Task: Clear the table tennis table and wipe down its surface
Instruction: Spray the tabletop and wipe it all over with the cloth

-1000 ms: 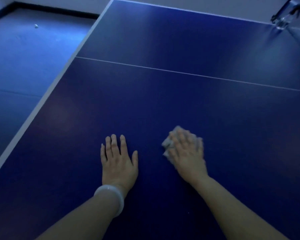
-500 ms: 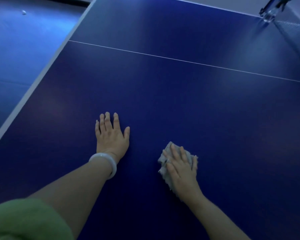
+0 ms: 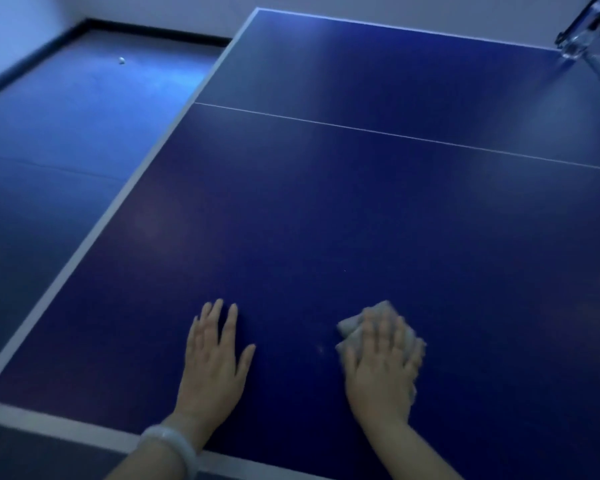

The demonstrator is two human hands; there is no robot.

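Right hand [image 3: 381,362], fingers flat, presses cloth [image 3: 378,323] lower centre; left hand [image 3: 212,358] flat on surface [image 3: 326,220], bracing. We advise even, overlapping strokes.

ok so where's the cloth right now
In the head view the cloth lies under the right hand, on the table near its near edge.

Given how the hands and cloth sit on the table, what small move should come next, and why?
Probably slide the right hand forward with the cloth pressed flat, toward the centre line. The cloth sits near the close edge of the table and bare surface lies ahead, while the left hand rests flat as a brace.
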